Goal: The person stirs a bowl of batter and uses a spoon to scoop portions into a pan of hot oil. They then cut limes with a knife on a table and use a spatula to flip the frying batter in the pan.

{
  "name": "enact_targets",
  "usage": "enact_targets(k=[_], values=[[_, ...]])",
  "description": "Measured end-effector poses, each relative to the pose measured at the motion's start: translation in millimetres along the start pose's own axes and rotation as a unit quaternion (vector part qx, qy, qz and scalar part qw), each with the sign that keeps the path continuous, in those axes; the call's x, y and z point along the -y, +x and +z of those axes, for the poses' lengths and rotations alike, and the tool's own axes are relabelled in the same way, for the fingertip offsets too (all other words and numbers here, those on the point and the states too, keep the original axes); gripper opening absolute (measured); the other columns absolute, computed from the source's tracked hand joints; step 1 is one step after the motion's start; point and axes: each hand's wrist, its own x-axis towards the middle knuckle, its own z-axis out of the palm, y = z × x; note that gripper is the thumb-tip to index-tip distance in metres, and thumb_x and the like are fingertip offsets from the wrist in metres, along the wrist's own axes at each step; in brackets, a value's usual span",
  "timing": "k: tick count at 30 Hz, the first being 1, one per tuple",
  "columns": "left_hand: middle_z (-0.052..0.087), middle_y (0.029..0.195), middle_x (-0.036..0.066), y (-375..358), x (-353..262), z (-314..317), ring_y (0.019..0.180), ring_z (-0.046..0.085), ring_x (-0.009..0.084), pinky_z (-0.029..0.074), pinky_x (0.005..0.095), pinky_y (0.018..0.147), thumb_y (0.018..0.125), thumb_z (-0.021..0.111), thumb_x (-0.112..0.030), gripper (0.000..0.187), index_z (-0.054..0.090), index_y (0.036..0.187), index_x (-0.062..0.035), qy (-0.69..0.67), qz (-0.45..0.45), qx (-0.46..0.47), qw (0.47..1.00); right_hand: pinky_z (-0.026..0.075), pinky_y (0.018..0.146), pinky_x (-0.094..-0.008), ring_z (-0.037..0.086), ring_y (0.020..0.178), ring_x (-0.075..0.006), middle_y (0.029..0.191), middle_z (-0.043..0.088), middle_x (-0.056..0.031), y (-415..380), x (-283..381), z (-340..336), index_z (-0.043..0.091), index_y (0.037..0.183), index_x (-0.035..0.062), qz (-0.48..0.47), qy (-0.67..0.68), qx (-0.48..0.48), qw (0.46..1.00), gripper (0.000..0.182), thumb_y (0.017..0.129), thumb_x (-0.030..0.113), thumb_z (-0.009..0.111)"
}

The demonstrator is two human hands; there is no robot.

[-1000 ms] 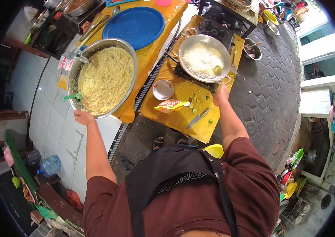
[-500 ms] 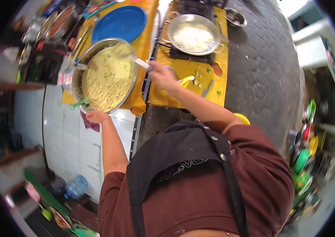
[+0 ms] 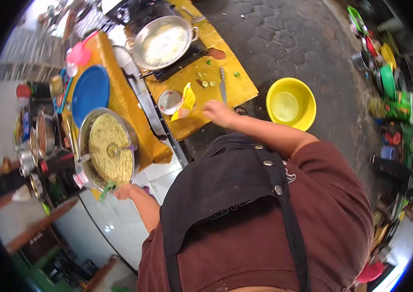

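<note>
A large metal pot (image 3: 135,141) of thick yellow batter (image 3: 104,131) stands at the left on an orange-covered surface. A ladle (image 3: 114,150) rests in the batter. My left hand (image 3: 124,191) is closed at the pot's near rim, by a green item (image 3: 107,189); its exact grip is too small to tell. My right hand (image 3: 219,113) hangs above the front edge of the yellow-covered board, slightly blurred, its fingers curled. Near it lie a knife (image 3: 223,85), cut green pieces (image 3: 205,83), a yellow packet (image 3: 185,104) and a small bowl (image 3: 169,101).
A wide pan (image 3: 163,43) with bubbling pale contents sits on the stove at the top. A blue plate (image 3: 91,92) lies behind the pot. On the floor at the right is a yellow basin (image 3: 309,104) with liquid. Kitchenware lines the far right.
My right hand has let go of the ladle and moved right, away from the pot. The view has turned, showing the whole yellow basin. My left hand stays at the pot's rim.
</note>
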Motion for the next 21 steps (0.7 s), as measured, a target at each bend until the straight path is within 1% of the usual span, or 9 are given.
enact_targets(k=[2, 4, 6, 8, 11, 16, 18, 20, 21], values=[[0.055, 0.098, 0.024, 5.3, -4.0, 6.5, 0.088, 0.054, 0.0404, 0.041, 0.053, 0.075, 0.087, 0.03, -0.04, 0.046, 0.05, 0.103, -0.0018, -0.085, -0.091, -0.023, 0.992, 0.044, 0.072, -0.0436, 0.054, 0.082, -0.0355, 0.084, 0.056, -0.0194, -57.4, -58.1, -43.1, 0.057, 0.084, 0.0016, 0.119, -0.072, -0.029, 0.99, 0.023, 0.074, 0.02, 0.05], [0.056, 0.096, 0.024, 23.6, 6.2, 23.6, 0.087, 0.055, 0.0402, 0.042, 0.0532, 0.073, 0.087, 0.031, -0.04, 0.046, 0.05, 0.103, -0.0013, -0.065, -0.073, -0.038, 0.994, 0.044, 0.069, -0.0451, 0.055, 0.081, -0.0363, 0.086, 0.057, -0.0197, -121.6, -102.1, -79.2, 0.056, 0.08, 0.0009, 0.175, -0.106, -0.082, 0.975, 0.022, 0.072, 0.021, 0.05], [0.057, 0.093, 0.024, 44.6, 19.7, 36.5, 0.086, 0.056, 0.0401, 0.043, 0.0535, 0.072, 0.087, 0.032, -0.04, 0.046, 0.05, 0.102, -0.0008, -0.047, -0.057, -0.06, 0.995, 0.044, 0.067, -0.0428, 0.055, 0.075, -0.0353, 0.076, 0.056, -0.0189, -191.1, -133.5, -101.9, 0.056, 0.074, 0.0012, 0.338, -0.174, -0.112, 0.918, 0.022, 0.069, 0.023, 0.055], [0.056, 0.094, 0.022, 48.1, 24.4, 35.2, 0.084, 0.055, 0.0382, 0.043, 0.0518, 0.071, 0.086, 0.034, -0.039, 0.044, 0.05, 0.103, -0.0015, -0.047, -0.067, -0.052, 0.995, 0.043, 0.068, -0.0447, 0.056, 0.077, -0.0361, 0.078, 0.059, -0.0196, -257.1, -161.2, -112.3, 0.056, 0.075, 0.0008, 0.445, -0.211, -0.146, 0.858, 0.022, 0.069, 0.021, 0.054], [0.054, 0.095, 0.019, 35.6, 33.6, 18.2, 0.083, 0.053, 0.0355, 0.042, 0.0493, 0.07, 0.085, 0.036, -0.038, 0.042, 0.049, 0.103, -0.0026, -0.044, -0.097, -0.017, 0.994, 0.044, 0.075, -0.0447, 0.056, 0.087, -0.0361, 0.087, 0.059, -0.0207, -343.1, -184.9, -116.7, 0.058, 0.083, 0.0007, 0.573, -0.156, -0.117, 0.796, 0.024, 0.071, 0.019, 0.051], [0.052, 0.096, 0.015, -24.1, 53.7, -8.6, 0.08, 0.05, 0.0308, 0.042, 0.0451, 0.068, 0.084, 0.041, -0.037, 0.038, 0.048, 0.104, -0.0044, -0.022, -0.15, 0.072, 0.986, 0.044, 0.078, -0.0433, 0.056, 0.09, -0.036, 0.09, 0.059, -0.0217, -449.0, -226.0, -97.4, 0.061, 0.084, 0.0019, 0.644, -0.168, -0.063, 0.743, 0.021, 0.073, 0.016, 0.05], [0.051, 0.097, 0.013, -67.5, 64.9, -15.3, 0.079, 0.049, 0.029, 0.042, 0.0434, 0.068, 0.084, 0.042, -0.036, 0.037, 0.047, 0.104, -0.0052, -0.008, -0.181, 0.132, 0.975, 0.044, 0.079, -0.0427, 0.056, 0.091, -0.0357, 0.091, 0.059, -0.022, -455.0, -228.7, -118.8, 0.061, 0.084, 0.0019, 0.645, -0.153, -0.038, 0.747, 0.021, 0.074, 0.015, 0.05], [0.05, 0.097, 0.011, -125.2, 74.6, -17.5, 0.078, 0.048, 0.0272, 0.042, 0.0417, 0.067, 0.083, 0.044, -0.036, 0.036, 0.047, 0.104, -0.0059, 0.012, -0.211, 0.218, 0.953, 0.045, 0.078, -0.0432, 0.056, 0.09, -0.0362, 0.09, 0.059, -0.0225, -452.6, -231.4, -144.8, 0.061, 0.084, 0.0015, 0.665, -0.142, -0.061, 0.73, 0.02, 0.075, 0.014, 0.048], [0.049, 0.097, 0.01, -159.8, 78.4, -19.2, 0.077, 0.047, 0.0262, 0.042, 0.0409, 0.066, 0.083, 0.045, -0.035, 0.036, 0.046, 0.104, -0.0063, 0.024, -0.221, 0.265, 0.938, 0.048, 0.068, -0.0419, 0.061, 0.077, -0.0343, 0.08, 0.061, -0.0205, -459.9, -249.6, -155.5, 0.06, 0.08, 0.0018, 0.632, -0.175, -0.072, 0.751, 0.017, 0.075, 0.012, 0.048]])
